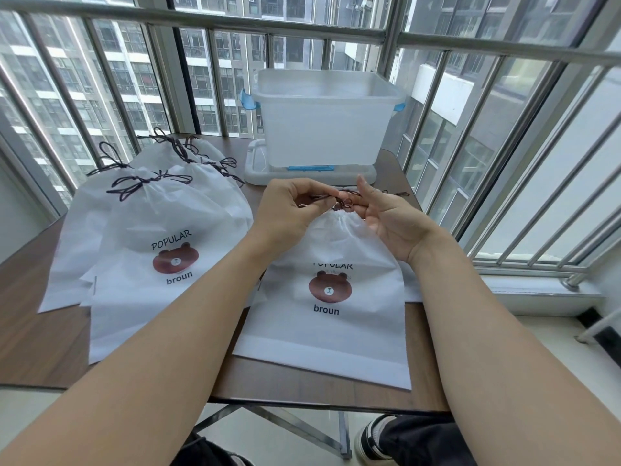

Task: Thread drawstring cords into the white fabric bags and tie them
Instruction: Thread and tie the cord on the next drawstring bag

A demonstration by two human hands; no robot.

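Bare forearms reach over the white bag (331,307) to tie its dark cord (346,204).
Above the bag's gathered mouth, left hand (289,210) pinches one strand, right hand (386,216) loops another on half-curled fingers; even tension seats the knot snugly.

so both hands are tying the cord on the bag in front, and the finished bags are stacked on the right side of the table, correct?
Not quite: in the head view the finished bags lie on the left side of the table. The rest holds: left hand and right hand work the cord on the front bag.
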